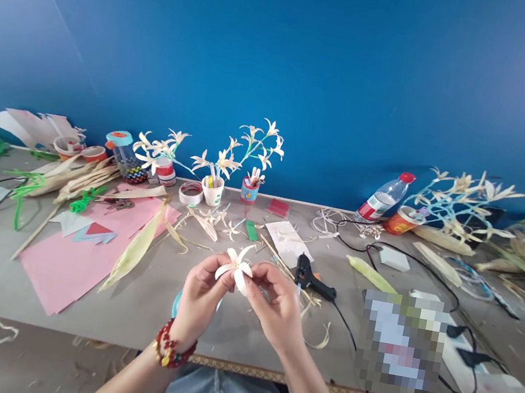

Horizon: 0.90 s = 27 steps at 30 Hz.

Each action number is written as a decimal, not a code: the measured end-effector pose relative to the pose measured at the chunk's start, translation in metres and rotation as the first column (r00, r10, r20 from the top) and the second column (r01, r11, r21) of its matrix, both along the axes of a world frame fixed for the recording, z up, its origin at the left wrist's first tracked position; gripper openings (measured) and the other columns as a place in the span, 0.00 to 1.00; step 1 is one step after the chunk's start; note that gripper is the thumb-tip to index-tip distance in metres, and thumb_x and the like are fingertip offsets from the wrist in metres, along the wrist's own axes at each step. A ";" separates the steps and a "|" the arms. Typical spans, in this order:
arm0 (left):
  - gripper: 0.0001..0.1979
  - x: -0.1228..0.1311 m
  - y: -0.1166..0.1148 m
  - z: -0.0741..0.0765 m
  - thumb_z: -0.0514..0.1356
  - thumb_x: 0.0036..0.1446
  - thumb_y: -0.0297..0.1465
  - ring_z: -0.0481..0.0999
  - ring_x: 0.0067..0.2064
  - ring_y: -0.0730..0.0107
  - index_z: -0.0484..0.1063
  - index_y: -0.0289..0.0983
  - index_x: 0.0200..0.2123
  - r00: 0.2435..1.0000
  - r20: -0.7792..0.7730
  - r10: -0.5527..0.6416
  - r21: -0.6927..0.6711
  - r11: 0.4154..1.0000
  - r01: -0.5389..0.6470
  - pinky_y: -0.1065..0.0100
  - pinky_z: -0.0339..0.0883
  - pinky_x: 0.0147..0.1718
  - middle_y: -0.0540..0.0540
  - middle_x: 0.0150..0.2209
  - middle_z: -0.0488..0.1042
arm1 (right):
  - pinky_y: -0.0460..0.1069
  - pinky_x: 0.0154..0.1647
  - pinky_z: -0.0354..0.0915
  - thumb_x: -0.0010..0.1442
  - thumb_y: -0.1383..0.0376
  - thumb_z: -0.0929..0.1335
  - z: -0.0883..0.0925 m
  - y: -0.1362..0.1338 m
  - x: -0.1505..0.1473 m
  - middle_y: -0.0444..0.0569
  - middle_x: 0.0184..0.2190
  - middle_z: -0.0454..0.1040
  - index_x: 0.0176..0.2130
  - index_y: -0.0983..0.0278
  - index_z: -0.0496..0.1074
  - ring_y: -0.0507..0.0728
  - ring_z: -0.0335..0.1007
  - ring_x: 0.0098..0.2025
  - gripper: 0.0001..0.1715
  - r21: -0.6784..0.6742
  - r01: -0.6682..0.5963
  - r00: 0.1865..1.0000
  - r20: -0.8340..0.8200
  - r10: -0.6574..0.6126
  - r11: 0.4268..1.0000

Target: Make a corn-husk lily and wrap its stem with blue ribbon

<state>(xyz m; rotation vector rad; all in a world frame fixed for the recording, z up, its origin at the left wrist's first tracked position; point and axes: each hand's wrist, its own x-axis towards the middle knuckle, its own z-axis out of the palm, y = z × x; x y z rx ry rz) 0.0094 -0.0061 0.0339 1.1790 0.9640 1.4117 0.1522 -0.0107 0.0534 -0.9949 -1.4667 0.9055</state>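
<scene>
A cream-white handmade flower (236, 266) with several pointed petals is held up between my two hands, just above the table's front half. My left hand (202, 291), with red bead bracelets at the wrist, pinches it from the left side. From the other side, the thumb and fingers of my right hand (278, 304) grip a petal at the lower right. The flower's underside and any stem are hidden by my fingers. Right of my right hand lies a black glue gun (314, 277). Part of a light blue round thing (176, 303) shows behind my left wrist.
Pink paper sheets (61, 269) and corn husks (136, 249) lie to the left. Cups of similar flowers (212, 192) stand along the blue wall. A bottle (386, 197) leans at the back right. Black cords and a white power strip (460, 367) run along the right side.
</scene>
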 end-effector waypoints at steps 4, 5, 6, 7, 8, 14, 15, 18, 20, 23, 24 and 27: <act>0.11 0.000 0.001 0.001 0.63 0.59 0.37 0.66 0.29 0.74 0.72 0.36 0.30 0.999 0.040 -0.030 -0.005 1.000 0.030 0.74 0.61 0.31 0.51 0.26 0.69 | 0.47 0.31 0.69 0.61 0.65 0.69 0.000 -0.001 -0.002 0.46 0.27 0.76 0.31 0.62 0.72 0.54 0.73 0.28 0.06 0.004 0.023 1.000 0.004 -0.023 1.000; 0.11 0.000 0.001 0.002 0.63 0.59 0.37 0.66 0.28 0.74 0.72 0.36 0.30 0.999 0.039 -0.030 0.001 1.000 0.030 0.74 0.61 0.30 0.51 0.26 0.69 | 0.47 0.31 0.69 0.61 0.65 0.69 0.000 -0.001 -0.003 0.46 0.28 0.76 0.32 0.62 0.72 0.54 0.73 0.28 0.04 0.004 0.024 1.000 0.006 -0.024 1.000; 0.11 -0.001 0.001 0.003 0.63 0.59 0.37 0.66 0.28 0.74 0.72 0.36 0.30 0.999 0.034 -0.028 0.008 1.000 0.028 0.74 0.61 0.30 0.51 0.26 0.69 | 0.47 0.31 0.69 0.61 0.65 0.70 0.000 -0.001 -0.003 0.47 0.29 0.76 0.33 0.62 0.72 0.54 0.73 0.28 0.03 0.000 0.021 1.000 -0.002 -0.021 1.000; 0.11 -0.001 0.001 0.004 0.63 0.59 0.37 0.66 0.28 0.74 0.72 0.36 0.30 0.999 0.028 -0.028 0.014 1.000 0.027 0.74 0.61 0.30 0.52 0.26 0.69 | 0.47 0.30 0.69 0.61 0.65 0.69 0.001 -0.001 -0.003 0.47 0.30 0.75 0.35 0.62 0.72 0.54 0.73 0.29 0.03 -0.010 0.013 1.000 -0.022 -0.013 1.000; 0.11 -0.002 0.002 0.005 0.63 0.59 0.37 0.66 0.28 0.75 0.71 0.36 0.29 0.999 0.023 -0.027 0.020 0.999 0.026 0.74 0.61 0.30 0.52 0.25 0.69 | 0.47 0.30 0.69 0.61 0.64 0.69 0.002 -0.002 -0.002 0.47 0.30 0.75 0.36 0.62 0.72 0.53 0.73 0.29 0.03 -0.022 -0.004 0.999 -0.044 0.003 1.000; 0.09 -0.005 0.004 0.004 0.65 0.57 0.35 0.65 0.27 0.76 0.72 0.36 0.30 0.996 0.055 -0.068 -0.005 0.998 0.068 0.75 0.60 0.29 0.53 0.24 0.68 | 0.46 0.27 0.67 0.63 0.63 0.68 0.009 -0.002 0.002 0.46 0.26 0.73 0.32 0.63 0.72 0.52 0.70 0.27 0.08 -0.068 -0.085 0.996 0.011 0.086 0.994; 0.09 -0.006 0.004 0.003 0.65 0.57 0.35 0.65 0.26 0.76 0.73 0.36 0.30 0.994 0.072 -0.077 -0.018 0.997 0.078 0.75 0.60 0.28 0.53 0.24 0.68 | 0.45 0.26 0.67 0.62 0.63 0.68 0.010 -0.002 0.002 0.46 0.26 0.72 0.31 0.63 0.72 0.52 0.70 0.26 0.08 -0.093 -0.091 0.996 -0.008 0.091 0.991; 0.10 -0.007 0.006 0.004 0.67 0.55 0.36 0.64 0.25 0.77 0.73 0.36 0.31 0.986 0.131 -0.103 -0.066 0.991 0.112 0.74 0.60 0.27 0.53 0.24 0.68 | 0.45 0.25 0.69 0.60 0.61 0.70 0.011 0.001 0.001 0.44 0.24 0.72 0.30 0.64 0.73 0.52 0.71 0.24 0.10 -0.191 -0.159 0.982 -0.134 0.135 0.969; 0.10 -0.007 0.007 0.005 0.68 0.54 0.36 0.63 0.25 0.77 0.73 0.36 0.31 0.980 0.162 -0.116 -0.095 0.987 0.132 0.74 0.59 0.26 0.53 0.24 0.68 | 0.45 0.25 0.70 0.58 0.59 0.72 0.011 0.004 0.000 0.44 0.23 0.73 0.29 0.64 0.73 0.51 0.70 0.22 0.12 -0.241 -0.214 0.962 -0.222 0.162 0.947; 0.11 -0.007 0.009 0.007 0.69 0.52 0.36 0.62 0.24 0.77 0.73 0.35 0.31 0.973 0.191 -0.128 -0.109 0.983 0.151 0.74 0.58 0.26 0.53 0.23 0.67 | 0.45 0.22 0.70 0.54 0.57 0.74 0.010 0.008 -0.002 0.43 0.22 0.73 0.27 0.64 0.73 0.49 0.68 0.19 0.14 -0.292 -0.271 0.932 -0.318 0.174 0.917; 0.11 -0.007 0.009 0.008 0.69 0.52 0.36 0.62 0.24 0.77 0.73 0.35 0.31 0.972 0.197 -0.132 -0.107 0.982 0.155 0.74 0.58 0.25 0.53 0.22 0.67 | 0.45 0.22 0.70 0.53 0.57 0.74 0.010 0.009 -0.002 0.43 0.22 0.73 0.26 0.64 0.73 0.49 0.68 0.18 0.15 -0.298 -0.275 0.926 -0.337 0.169 0.914; 0.11 -0.007 0.009 0.009 0.69 0.53 0.36 0.62 0.24 0.77 0.73 0.35 0.31 0.969 0.202 -0.143 -0.094 0.982 0.164 0.75 0.58 0.25 0.53 0.23 0.67 | 0.44 0.21 0.70 0.51 0.58 0.75 0.010 0.009 -0.004 0.42 0.20 0.73 0.25 0.64 0.72 0.48 0.66 0.18 0.14 -0.289 -0.236 0.927 -0.354 0.126 0.928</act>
